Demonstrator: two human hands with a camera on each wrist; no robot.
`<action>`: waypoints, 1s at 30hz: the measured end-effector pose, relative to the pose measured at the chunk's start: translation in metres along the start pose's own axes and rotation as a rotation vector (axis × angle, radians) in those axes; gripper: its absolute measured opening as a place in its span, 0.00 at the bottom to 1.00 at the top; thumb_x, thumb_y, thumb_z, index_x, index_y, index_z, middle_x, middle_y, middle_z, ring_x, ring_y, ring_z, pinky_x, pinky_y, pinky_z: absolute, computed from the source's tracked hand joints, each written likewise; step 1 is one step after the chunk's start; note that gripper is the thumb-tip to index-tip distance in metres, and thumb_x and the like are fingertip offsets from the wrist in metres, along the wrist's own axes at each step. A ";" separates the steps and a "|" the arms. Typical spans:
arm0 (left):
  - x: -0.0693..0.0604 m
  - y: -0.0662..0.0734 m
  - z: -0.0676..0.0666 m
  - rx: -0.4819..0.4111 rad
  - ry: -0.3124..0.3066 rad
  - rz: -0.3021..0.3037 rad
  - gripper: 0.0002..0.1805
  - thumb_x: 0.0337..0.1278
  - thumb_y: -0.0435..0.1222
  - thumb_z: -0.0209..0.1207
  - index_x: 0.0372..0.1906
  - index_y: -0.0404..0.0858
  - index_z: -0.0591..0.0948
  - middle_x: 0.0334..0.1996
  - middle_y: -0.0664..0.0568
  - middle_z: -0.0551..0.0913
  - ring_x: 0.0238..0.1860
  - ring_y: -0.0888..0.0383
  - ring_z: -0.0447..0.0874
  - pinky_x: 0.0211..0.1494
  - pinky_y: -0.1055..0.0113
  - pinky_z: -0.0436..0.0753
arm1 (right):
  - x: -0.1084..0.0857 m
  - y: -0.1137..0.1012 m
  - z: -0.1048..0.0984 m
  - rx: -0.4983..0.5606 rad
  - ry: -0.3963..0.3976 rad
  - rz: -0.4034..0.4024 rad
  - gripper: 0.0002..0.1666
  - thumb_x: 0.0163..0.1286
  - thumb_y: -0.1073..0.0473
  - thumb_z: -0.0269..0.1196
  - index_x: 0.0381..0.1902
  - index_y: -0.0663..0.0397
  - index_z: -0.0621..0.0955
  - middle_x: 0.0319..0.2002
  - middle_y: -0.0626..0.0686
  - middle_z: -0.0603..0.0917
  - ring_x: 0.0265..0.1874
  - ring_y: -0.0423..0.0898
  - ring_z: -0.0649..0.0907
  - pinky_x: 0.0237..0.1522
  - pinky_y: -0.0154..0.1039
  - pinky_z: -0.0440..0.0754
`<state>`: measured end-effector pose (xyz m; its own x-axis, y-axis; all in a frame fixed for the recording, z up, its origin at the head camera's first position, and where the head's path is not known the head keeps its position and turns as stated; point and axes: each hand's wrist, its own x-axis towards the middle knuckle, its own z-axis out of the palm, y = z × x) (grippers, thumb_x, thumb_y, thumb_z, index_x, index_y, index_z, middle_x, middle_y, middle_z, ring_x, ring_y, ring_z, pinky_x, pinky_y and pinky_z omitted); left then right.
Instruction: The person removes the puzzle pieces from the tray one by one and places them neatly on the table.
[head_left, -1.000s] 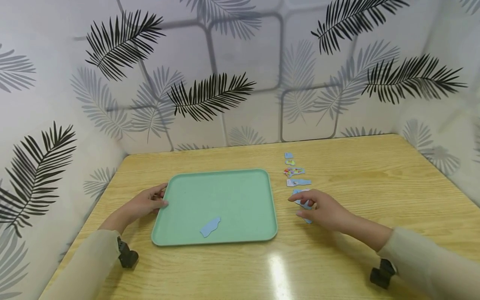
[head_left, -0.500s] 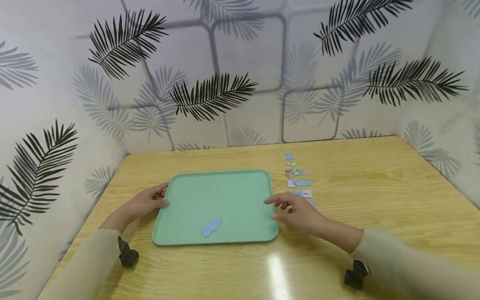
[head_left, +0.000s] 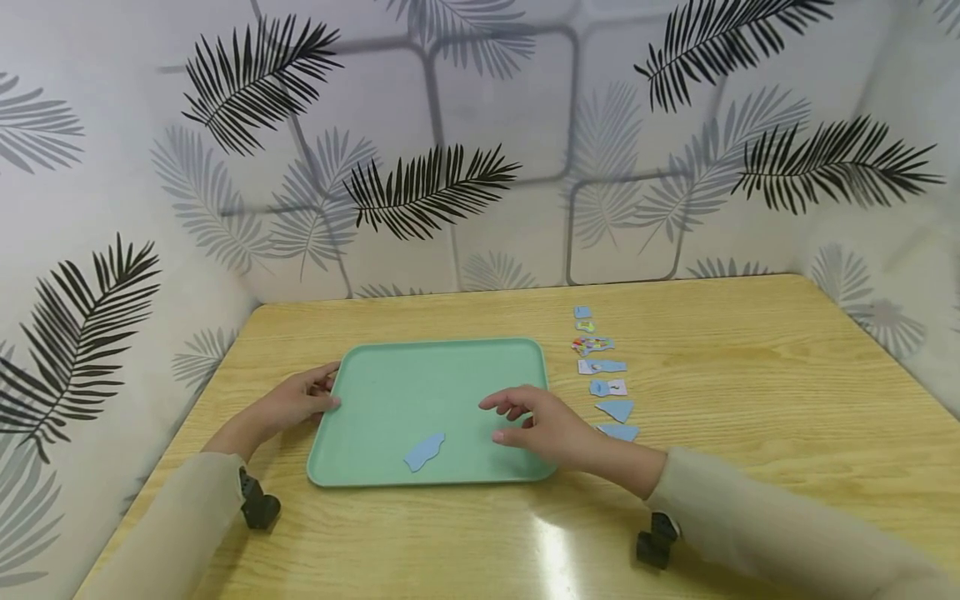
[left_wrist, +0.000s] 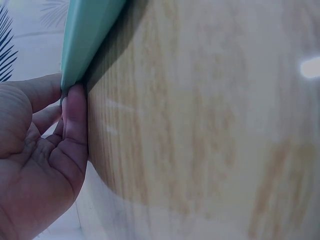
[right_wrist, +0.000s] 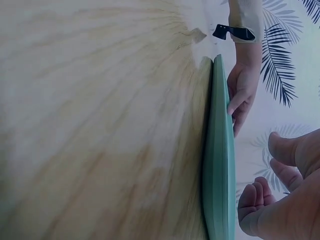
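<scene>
My left hand (head_left: 288,404) grips the left rim of a pale green tray (head_left: 405,367); in the left wrist view, its thumb and fingers pinch the tray's edge (left_wrist: 90,40). Over the right part of the tray hovers my right hand (head_left: 543,429), fingers loosely bent and holding nothing. The right wrist view shows this right hand (right_wrist: 285,195) above the rim, apart from it. One light blue puzzle piece (head_left: 424,452) with wavy sides lies near the tray's front, left of my right hand.
Right of the tray, several flat puzzle pieces lie in a column on the wooden table (head_left: 750,375). Among them are a multicoloured piece (head_left: 592,345), a blue triangular piece (head_left: 617,410) and a small blue piece (head_left: 582,312) at the far end. A leaf-patterned wall (head_left: 517,108) stands behind.
My right hand has moved left from the column of pieces to over the tray, uncovering the nearer pieces. The left hand still holds the tray's rim.
</scene>
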<state>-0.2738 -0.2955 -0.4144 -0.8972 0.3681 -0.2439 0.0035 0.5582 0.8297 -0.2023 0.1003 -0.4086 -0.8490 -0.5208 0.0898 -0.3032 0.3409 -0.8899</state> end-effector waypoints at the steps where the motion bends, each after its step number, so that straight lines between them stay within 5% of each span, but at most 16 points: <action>1: 0.000 0.000 0.000 0.003 0.000 0.000 0.37 0.69 0.32 0.54 0.77 0.34 0.50 0.50 0.39 0.67 0.44 0.49 0.68 0.42 0.60 0.78 | 0.003 -0.001 0.002 0.000 -0.007 0.003 0.22 0.64 0.64 0.67 0.56 0.59 0.80 0.53 0.58 0.77 0.49 0.56 0.75 0.47 0.44 0.75; 30: 0.002 0.000 0.000 -0.020 0.002 -0.017 0.39 0.69 0.32 0.55 0.77 0.34 0.50 0.50 0.39 0.65 0.46 0.48 0.67 0.44 0.60 0.78 | 0.052 -0.013 0.047 -0.124 -0.127 0.076 0.23 0.60 0.64 0.71 0.55 0.52 0.82 0.47 0.52 0.78 0.46 0.49 0.77 0.49 0.42 0.74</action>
<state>-0.2760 -0.2949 -0.4151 -0.8978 0.3577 -0.2571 -0.0205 0.5490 0.8356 -0.2222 0.0318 -0.4140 -0.8125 -0.5816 -0.0400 -0.2976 0.4728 -0.8294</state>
